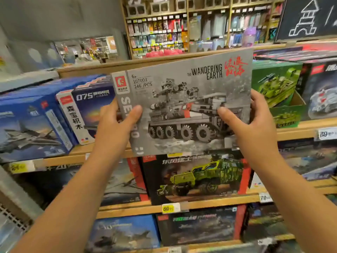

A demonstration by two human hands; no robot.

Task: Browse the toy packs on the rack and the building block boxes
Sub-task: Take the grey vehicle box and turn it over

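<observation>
We hold the grey building block box [184, 105] upright before the shelf [209, 204], long axis left to right, left hand [116, 121] and right hand [255, 117] pinching its opposite short edges, equally near.

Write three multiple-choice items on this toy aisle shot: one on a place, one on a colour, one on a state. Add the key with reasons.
1. What stands directly below the grey box?
A. a box showing a green armoured truck
B. a pink ball
C. a chalkboard

2. What colour is the box beside the left hand?
A. yellow
B. blue
C. white

3. How is the grey box held?
A. by both hands
B. by the right hand alone
C. unheld on the shelf

Key: A, the truck box stands on the shelf beneath; B, the blue box; A, a thumb lies on each side.
</observation>
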